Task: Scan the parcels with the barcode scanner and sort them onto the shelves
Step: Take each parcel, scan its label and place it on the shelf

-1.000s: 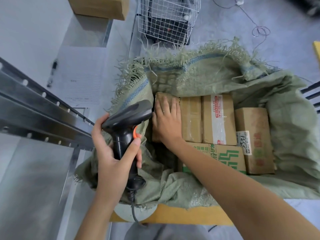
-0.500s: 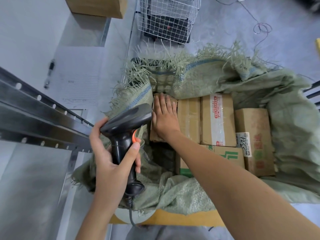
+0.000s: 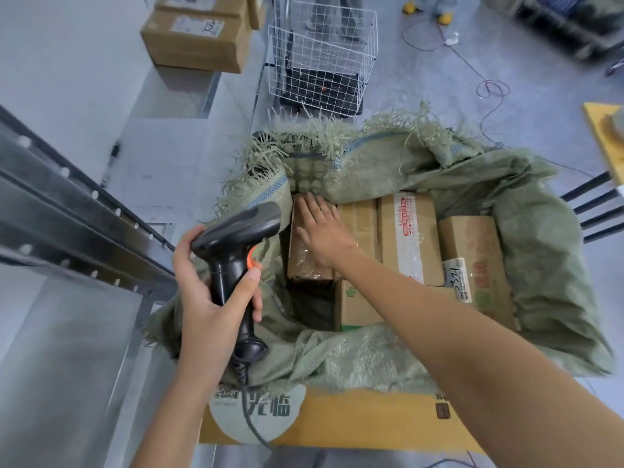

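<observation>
Two hands at an open green sack (image 3: pixel 540 251) of parcels.
Left hand (image 3: pixel 209 298) grips the barcode scanner (image 3: pixel 233 251); right hand (image 3: pixel 324 231) lies flat, fingers straight, on the leftmost parcel (image 3: pixel 304 261).

Partly hidden under the right hand (image 3: pixel 324 234): leftmost parcel (image 3: pixel 305 261). Too small to read: label (image 3: pixel 460 280). Cut off above: two standing people.

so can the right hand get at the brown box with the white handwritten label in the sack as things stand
Probably yes. The right hand is open, resting flat on the leftmost brown box, and the labelled brown cardboard box lies uncovered in the open green woven sack, nothing above it.
</observation>
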